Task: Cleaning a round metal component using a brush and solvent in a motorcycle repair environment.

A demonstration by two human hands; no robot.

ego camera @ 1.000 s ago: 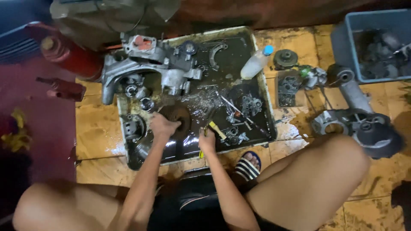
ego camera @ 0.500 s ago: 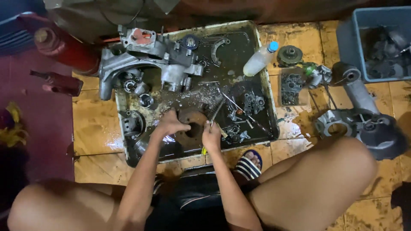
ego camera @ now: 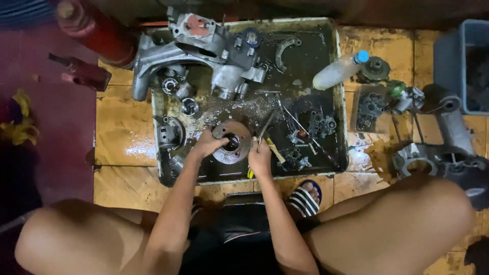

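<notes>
Here the round metal disc (ego camera: pixel 232 142) is sitting in the near part of the dirty oil tray (ego camera: pixel 333 91); the left hand (ego camera: pixel 208 144) is gripping the disc's left edge with curled fingers; the right hand (ego camera: pixel 261 157) is just right of the disc, pinching a thin metal tool (ego camera: pixel 266 127) that is pointing away; a big grey engine part (ego camera: pixel 204 48) is lying at the far side; a white bottle (ego camera: pixel 337 72) is resting on the tray's right rim.
</notes>
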